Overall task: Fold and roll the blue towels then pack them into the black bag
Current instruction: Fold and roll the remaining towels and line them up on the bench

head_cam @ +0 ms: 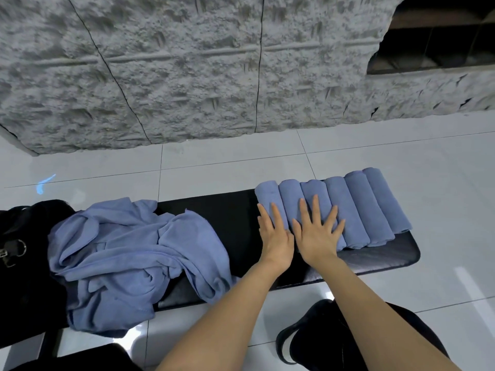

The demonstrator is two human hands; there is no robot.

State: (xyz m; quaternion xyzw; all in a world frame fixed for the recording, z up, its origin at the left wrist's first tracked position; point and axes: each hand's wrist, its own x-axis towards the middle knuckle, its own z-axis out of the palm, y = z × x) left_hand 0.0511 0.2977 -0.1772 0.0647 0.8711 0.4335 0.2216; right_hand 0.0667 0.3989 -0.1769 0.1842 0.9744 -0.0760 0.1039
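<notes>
Tabletop (227,212): black, padded.
Rolls (372,207): six blue towels, side by side and touching, at the right end.
Left hand (276,236): grip spread flat on the leftmost roll's near end, clasping nothing.
Right hand (317,234): grip likewise flat, fingers splayed across the next rolls.
Heap (128,250): loose blue towels, left half.
Bag (24,236): black, far left, just beside the heap.

Matt cloth towels (348,207) – glossy floor tiles (401,162), seemingly leather bench (375,259).
</notes>
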